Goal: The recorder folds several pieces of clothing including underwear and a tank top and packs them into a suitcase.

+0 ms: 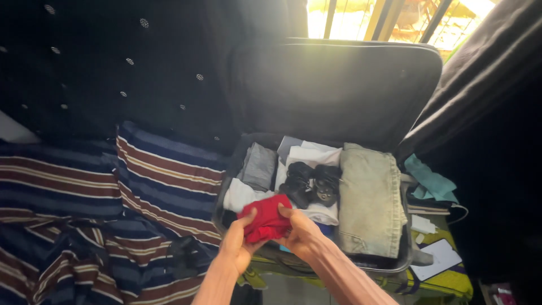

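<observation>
A striped blanket (84, 192) in navy, maroon and cream covers the bed's left side, running up to the open suitcase (316, 90), whose dark lid stands upright against the window. The left hand (237, 245) and the right hand (302, 231) meet over the suitcase's near edge, both with a grip closed on a bunched red garment (265, 217), fingers curled around it from either side. Just behind the garment lie a folded white cloth (240, 195) and a grey folded piece (259, 165). In the middle of the suitcase a pair of black shoes (310, 183) rests on white clothing. Along its right side lie folded olive trousers (370, 197). Beyond the right edge sits a teal cloth (432, 181).
</observation>
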